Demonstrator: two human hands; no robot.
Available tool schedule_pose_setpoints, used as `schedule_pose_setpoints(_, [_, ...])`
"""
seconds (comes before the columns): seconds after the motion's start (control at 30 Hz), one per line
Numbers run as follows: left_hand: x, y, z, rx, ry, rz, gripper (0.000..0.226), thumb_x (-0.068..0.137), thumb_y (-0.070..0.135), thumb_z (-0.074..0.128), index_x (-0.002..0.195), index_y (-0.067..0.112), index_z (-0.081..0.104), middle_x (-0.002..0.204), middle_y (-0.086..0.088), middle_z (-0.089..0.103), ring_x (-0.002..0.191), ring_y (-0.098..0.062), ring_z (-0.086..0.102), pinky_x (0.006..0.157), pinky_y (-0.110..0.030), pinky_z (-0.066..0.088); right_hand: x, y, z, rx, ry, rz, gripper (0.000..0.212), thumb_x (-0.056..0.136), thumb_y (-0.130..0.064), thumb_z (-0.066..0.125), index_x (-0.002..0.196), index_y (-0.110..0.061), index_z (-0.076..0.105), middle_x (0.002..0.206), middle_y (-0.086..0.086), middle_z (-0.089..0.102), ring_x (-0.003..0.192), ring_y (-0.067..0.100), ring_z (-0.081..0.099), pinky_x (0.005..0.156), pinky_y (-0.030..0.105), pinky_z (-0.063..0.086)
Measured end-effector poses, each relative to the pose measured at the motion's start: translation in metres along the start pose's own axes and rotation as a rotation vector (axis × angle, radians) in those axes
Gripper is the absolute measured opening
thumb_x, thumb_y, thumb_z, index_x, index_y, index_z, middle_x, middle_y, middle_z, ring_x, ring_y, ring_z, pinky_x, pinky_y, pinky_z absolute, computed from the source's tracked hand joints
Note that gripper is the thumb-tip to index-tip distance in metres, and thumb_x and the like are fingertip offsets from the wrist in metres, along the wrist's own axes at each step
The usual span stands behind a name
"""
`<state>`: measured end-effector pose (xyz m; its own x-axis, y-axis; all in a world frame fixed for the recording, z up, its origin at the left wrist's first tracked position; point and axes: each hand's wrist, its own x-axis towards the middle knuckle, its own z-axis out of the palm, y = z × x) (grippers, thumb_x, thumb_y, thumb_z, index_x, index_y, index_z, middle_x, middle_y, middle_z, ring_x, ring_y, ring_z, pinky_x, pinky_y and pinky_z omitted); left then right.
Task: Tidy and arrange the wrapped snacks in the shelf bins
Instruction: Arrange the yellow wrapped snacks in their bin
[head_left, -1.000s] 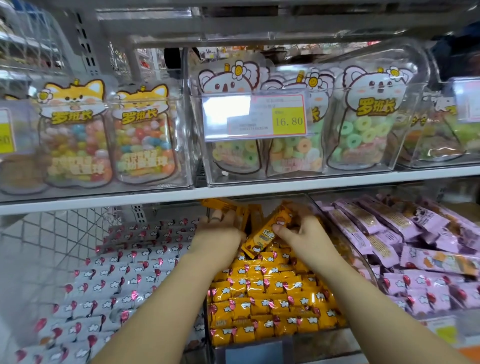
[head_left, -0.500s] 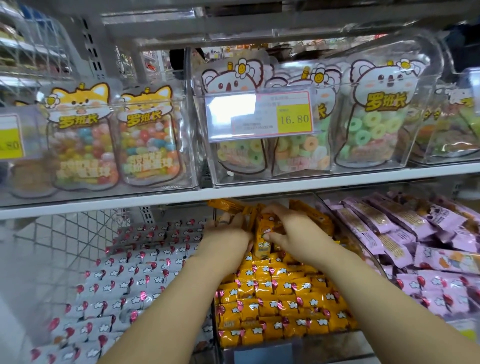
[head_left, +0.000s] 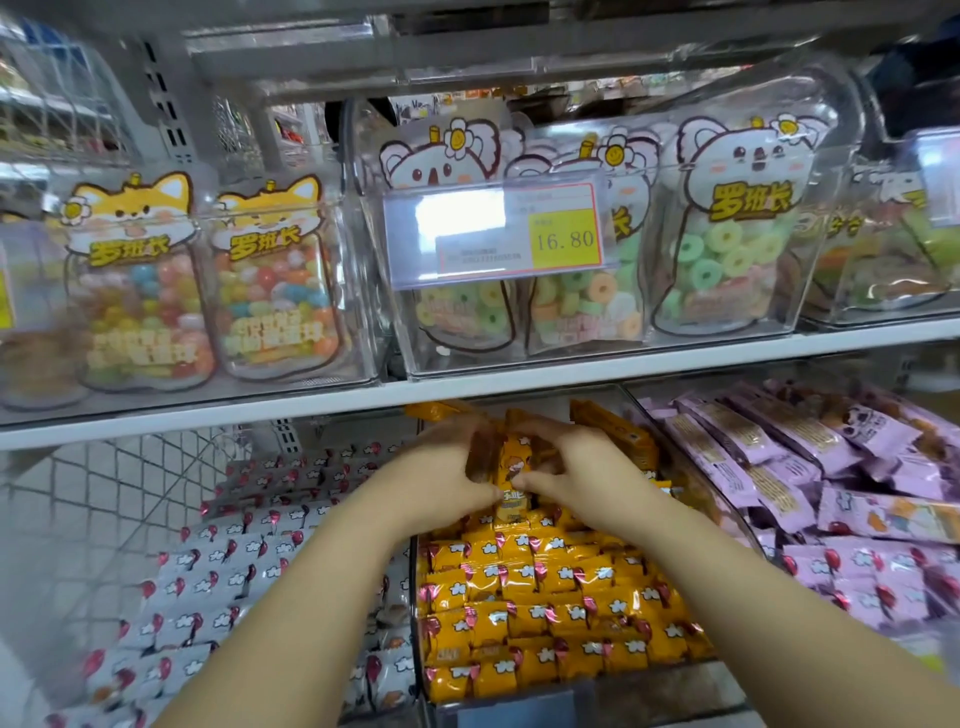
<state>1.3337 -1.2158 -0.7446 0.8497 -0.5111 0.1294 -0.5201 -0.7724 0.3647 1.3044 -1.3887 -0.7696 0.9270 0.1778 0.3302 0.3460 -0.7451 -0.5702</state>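
Beneath the shelf (head_left: 519, 385), left hand (head_left: 441, 478) and right hand (head_left: 587, 467) fingers (head_left: 550, 434) curl, seemingly pinching one upright yellow packet (head_left: 514, 467).

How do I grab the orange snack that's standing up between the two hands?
Pinch the orange snack by its two long edges, reaching in from the front and above. It stands upright with its bottom tucked among the rows of snacks, so only its sides and top are free. The left hand and right hand hold it from either side.
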Motion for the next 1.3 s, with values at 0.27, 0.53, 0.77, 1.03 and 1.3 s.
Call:
schedule_pose_setpoints(0.27, [0.004, 0.003, 0.009, -0.122, 0.093, 0.042, 0.055, 0.088, 0.041, 0.062, 0.138, 0.032, 0.04, 0.134, 0.006, 0.051, 0.116, -0.012, 0.05, 0.089, -0.022, 0.042, -0.003, 0.012, -0.01, 0.046, 0.043, 0.073, 0.041, 0.082, -0.012, 0.065, 0.122, -0.02, 0.054, 0.101, 0.003, 0.067, 0.087, 0.014, 0.066, 0.078, 0.025, 0.053])
schedule_pose_setpoints(0.53, [0.006, -0.002, 0.005, -0.193, 0.101, -0.033, 0.052, 0.087, 0.037, 0.064, 0.135, 0.031, 0.044, 0.127, 0.008, 0.054, 0.101, -0.007, 0.052, 0.077, -0.018, 0.044, -0.009, 0.017, 0.012, -0.345, -0.175, 0.19, 0.025, 0.086, -0.035, 0.065, 0.108, -0.024, 0.067, 0.112, -0.004, 0.066, 0.106, 0.017, 0.058, 0.093, 0.032, 0.045])
schedule_pose_setpoints(0.77, [0.002, -0.006, 0.007, -0.192, 0.088, -0.072, 0.053, 0.087, 0.035, 0.064, 0.135, 0.027, 0.043, 0.131, 0.004, 0.054, 0.107, -0.01, 0.053, 0.081, -0.021, 0.042, -0.007, 0.021, 0.004, -0.285, -0.158, 0.17, 0.006, 0.084, -0.026, 0.069, 0.082, -0.02, 0.067, 0.087, -0.005, 0.065, 0.075, 0.004, 0.052, 0.073, 0.021, 0.043])
schedule_pose_setpoints(1.03, [0.001, 0.015, 0.023, 0.161, -0.018, -0.022, 0.036, 0.087, 0.039, 0.063, 0.119, 0.027, 0.053, 0.116, 0.004, 0.058, 0.108, -0.016, 0.053, 0.087, -0.03, 0.043, -0.01, 0.023, 0.003, -0.233, -0.145, 0.158, 0.017, 0.081, -0.029, 0.072, 0.068, -0.028, 0.06, 0.071, -0.014, 0.055, 0.069, 0.004, 0.052, 0.066, 0.019, 0.041])
schedule_pose_setpoints(1.3, [0.003, 0.014, 0.022, 0.485, -0.088, -0.025, 0.031, 0.093, 0.046, 0.051, 0.12, 0.036, 0.061, 0.134, 0.006, 0.051, 0.122, -0.021, 0.045, 0.104, -0.041, 0.03, -0.017, 0.015, -0.02, -0.383, -0.157, 0.171, 0.022, 0.085, -0.026, 0.067, 0.107, -0.025, 0.068, 0.11, -0.007, 0.066, 0.099, 0.011, 0.061, 0.091, 0.028, 0.048])
